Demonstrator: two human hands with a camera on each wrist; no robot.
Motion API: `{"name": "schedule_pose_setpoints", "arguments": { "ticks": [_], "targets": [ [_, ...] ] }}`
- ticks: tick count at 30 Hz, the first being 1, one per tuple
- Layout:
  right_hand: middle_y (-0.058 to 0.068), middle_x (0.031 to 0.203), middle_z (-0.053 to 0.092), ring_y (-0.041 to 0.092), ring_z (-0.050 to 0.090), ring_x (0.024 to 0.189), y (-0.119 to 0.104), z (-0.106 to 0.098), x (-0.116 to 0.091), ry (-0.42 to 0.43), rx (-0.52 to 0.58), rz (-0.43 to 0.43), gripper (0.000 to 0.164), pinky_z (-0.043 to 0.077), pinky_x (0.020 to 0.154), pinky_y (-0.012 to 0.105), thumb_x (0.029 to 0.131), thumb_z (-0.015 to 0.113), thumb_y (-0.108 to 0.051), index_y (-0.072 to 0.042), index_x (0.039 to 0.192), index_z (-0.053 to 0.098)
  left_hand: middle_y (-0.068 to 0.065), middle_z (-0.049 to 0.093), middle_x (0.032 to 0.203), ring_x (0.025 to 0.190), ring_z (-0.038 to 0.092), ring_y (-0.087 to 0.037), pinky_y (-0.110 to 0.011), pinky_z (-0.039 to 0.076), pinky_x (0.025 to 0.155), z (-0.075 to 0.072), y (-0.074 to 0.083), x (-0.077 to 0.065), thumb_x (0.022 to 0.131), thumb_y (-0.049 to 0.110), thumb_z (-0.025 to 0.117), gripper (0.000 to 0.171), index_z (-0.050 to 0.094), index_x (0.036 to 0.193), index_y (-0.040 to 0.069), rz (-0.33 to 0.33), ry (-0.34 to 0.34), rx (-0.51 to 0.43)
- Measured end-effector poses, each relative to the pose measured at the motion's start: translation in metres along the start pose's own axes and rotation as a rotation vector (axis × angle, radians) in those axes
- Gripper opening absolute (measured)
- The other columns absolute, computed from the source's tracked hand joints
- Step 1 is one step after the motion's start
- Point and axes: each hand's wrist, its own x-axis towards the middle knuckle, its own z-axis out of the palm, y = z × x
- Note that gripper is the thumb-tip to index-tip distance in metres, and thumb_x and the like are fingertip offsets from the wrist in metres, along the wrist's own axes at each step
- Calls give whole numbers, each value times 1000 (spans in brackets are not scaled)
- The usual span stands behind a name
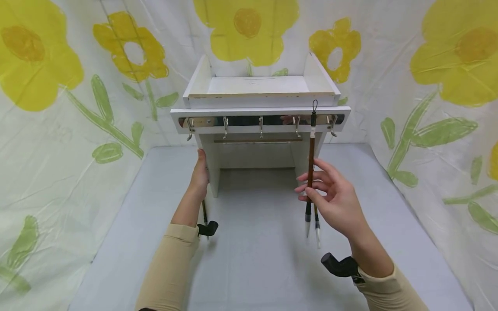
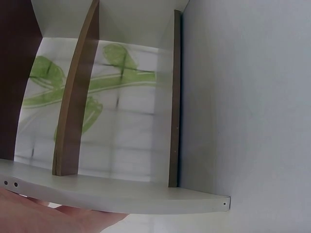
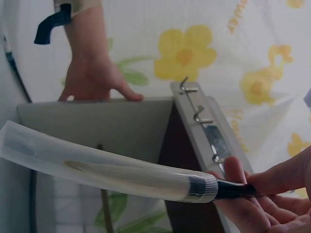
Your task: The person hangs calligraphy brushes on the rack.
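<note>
My right hand (image 1: 334, 198) pinches the brown handle of a calligraphy brush (image 1: 311, 157). The brush stands nearly upright, bristles down, its top loop in front of the hook rail's right part. In the right wrist view a clear cap (image 3: 104, 167) covers its pale bristles. A second capped brush (image 1: 317, 229) shows just behind it, its upper part hidden by the hand. My left hand (image 1: 199, 177) rests against the outer left side of a white shelf unit (image 1: 260, 102), thumb at the front edge. Another brush (image 1: 204, 211) is partly hidden behind the left wrist.
Several metal hooks (image 1: 261, 122) line the shelf's front rail. The unit stands on a pale grey tabletop (image 1: 249, 259). Behind and beside it hangs a white sheet (image 1: 179, 39) with yellow flowers. Inside, a divider (image 2: 73, 97) shows in the left wrist view.
</note>
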Motion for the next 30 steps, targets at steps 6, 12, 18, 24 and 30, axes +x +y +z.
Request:
{"name": "schedule_pose_setpoints", "arguments": {
  "ticks": [6,12,18,24,30],
  "targets": [
    [24,115,65,15,74,92,2,4,-1,-17,3,-1,71,61,74,33,91,61,19,-8,153,40,-9,4,170,156,6,-34,-65,13,120,0,6,-4,102,62,0,68,-3,163,31,-7,1,13],
    [25,115,65,14,74,93,5,7,-3,-27,5,11,70,61,74,33,91,62,17,-8,153,39,-12,9,169,155,9,-35,-64,15,120,3,20,-13,105,53,-1,64,-2,164,27,-1,-15,15],
    [23,116,65,13,74,93,8,10,-7,-30,5,29,71,61,75,33,92,62,16,-8,154,38,-12,12,169,155,11,-34,-64,15,119,3,19,-13,105,53,-1,64,-1,164,28,15,-21,15],
    [23,117,65,13,74,93,11,12,-12,-42,4,37,70,61,75,33,92,62,16,-7,153,38,-12,12,169,155,11,-34,-63,14,120,3,21,-15,106,52,-1,63,0,164,27,10,-22,14],
    [22,117,65,13,74,94,15,14,-14,-48,7,39,70,61,74,34,92,62,16,-8,153,38,-12,8,169,155,8,-35,-65,12,120,2,16,-11,106,52,-2,63,-2,164,26,-9,-14,19]
  ]
}}
